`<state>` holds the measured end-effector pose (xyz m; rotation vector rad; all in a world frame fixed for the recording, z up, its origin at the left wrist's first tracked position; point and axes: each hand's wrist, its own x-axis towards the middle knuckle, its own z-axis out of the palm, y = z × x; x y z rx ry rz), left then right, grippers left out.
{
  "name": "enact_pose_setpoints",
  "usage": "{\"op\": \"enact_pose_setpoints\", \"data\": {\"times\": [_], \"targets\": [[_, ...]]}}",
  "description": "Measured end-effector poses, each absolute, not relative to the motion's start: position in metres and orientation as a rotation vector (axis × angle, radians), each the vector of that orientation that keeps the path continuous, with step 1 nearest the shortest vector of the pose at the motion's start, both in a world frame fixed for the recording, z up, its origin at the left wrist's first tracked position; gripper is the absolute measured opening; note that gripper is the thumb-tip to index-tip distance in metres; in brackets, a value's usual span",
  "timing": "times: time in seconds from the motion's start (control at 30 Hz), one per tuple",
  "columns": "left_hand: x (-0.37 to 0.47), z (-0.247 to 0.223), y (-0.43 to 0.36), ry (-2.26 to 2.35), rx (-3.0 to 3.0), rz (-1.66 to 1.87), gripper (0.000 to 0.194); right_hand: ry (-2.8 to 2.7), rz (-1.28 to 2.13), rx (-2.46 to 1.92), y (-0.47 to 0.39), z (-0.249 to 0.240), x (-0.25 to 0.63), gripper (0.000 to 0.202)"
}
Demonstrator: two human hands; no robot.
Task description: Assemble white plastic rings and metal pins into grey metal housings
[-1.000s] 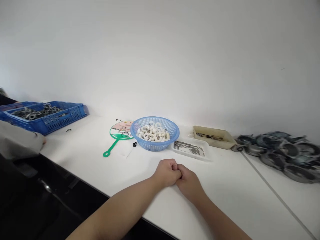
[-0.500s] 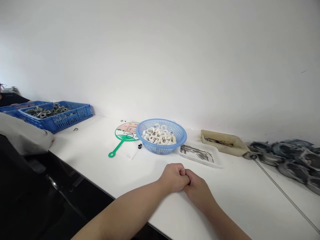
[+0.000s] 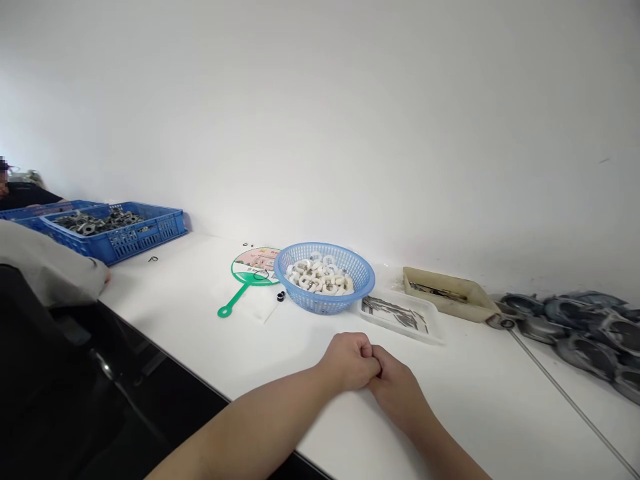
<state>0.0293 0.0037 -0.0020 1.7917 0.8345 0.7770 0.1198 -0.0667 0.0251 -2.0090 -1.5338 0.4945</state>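
Observation:
My left hand is curled into a fist above the white table. My right hand is closed too and presses against it, knuckles meeting at the thumbs. The insides of both hands are hidden, so whether they hold anything does not show. Just beyond them is a blue plastic basket heaped with white rings that carry small metal parts. Right of the basket, a shallow white tray contains thin dark metal strips.
A green-handled fan lies left of the basket, near small black rings. Blue crates of metal parts stand far left, beside a co-worker's grey sleeve. A beige bin, a thin rod and stacked metal housings occupy the right.
The view has tilted slightly, so the table's things sit a little lower in the picture. Both hands keep the same closed pose against each other.

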Motion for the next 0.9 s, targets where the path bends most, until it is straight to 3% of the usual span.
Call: {"op": "enact_pose_setpoints", "data": {"times": [0.9], "targets": [[0.0268, -0.0013, 0.0004, 0.802, 1.808, 0.791, 0.011, -1.542, 0.6, -1.98, -0.07, 0.0256, 0.1216, 0.018]]}}
